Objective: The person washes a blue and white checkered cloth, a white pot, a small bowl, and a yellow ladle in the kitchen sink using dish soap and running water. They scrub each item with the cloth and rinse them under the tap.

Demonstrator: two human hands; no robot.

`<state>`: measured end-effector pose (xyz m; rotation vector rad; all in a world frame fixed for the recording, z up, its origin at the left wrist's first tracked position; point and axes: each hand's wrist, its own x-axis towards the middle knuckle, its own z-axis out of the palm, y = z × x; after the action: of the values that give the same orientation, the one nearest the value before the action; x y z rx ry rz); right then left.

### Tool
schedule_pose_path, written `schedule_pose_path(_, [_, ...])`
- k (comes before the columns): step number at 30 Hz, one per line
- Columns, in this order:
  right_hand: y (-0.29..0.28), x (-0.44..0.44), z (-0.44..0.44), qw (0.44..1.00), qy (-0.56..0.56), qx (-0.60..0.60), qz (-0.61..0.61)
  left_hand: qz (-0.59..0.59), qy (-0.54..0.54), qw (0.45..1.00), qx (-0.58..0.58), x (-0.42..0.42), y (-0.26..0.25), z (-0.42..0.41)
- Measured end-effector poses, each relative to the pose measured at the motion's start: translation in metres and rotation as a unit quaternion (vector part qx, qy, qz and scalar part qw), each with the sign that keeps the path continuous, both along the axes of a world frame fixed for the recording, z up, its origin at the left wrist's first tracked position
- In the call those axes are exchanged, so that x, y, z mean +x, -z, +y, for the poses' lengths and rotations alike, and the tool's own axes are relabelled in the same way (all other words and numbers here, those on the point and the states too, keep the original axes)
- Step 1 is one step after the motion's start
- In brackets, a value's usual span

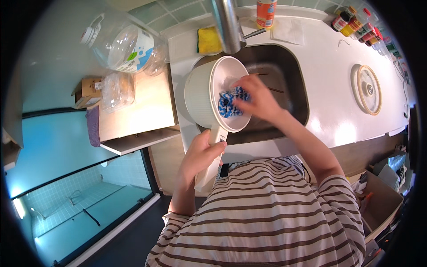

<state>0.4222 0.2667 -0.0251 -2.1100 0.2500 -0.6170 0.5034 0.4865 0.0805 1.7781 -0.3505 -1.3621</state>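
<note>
My left hand grips the long handle of a white electric cooking pot, which is tilted on its side over the sink with its mouth facing right. Inside the pot's mouth my right hand holds a blue-and-white patterned cloth against the inner wall. Two thin sticks, perhaps chopsticks, lie in the sink behind that hand. Above the sink stands a metal faucet; whether water runs is not clear.
A yellow sponge and an orange-labelled bottle stand behind the sink. A round glass lid lies on the counter at right, below several condiment bottles. At left are a large plastic water jug and a clear plastic container.
</note>
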Motion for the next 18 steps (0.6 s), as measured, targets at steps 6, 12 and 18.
schedule_pose_path(6, [0.022,0.005,0.038,0.973,0.054,-0.161,0.156,-0.060,0.038,0.997,0.016,0.003,0.021,-0.012])
schedule_pose_path(12, [0.030,0.017,0.052,0.944,0.068,-0.167,0.276,-0.168,0.084,0.980,0.064,0.000,0.029,-0.020])
schedule_pose_path(18, [0.038,0.021,0.054,0.931,0.014,-0.143,0.334,-0.362,0.201,0.906,0.085,-0.002,0.039,-0.017])
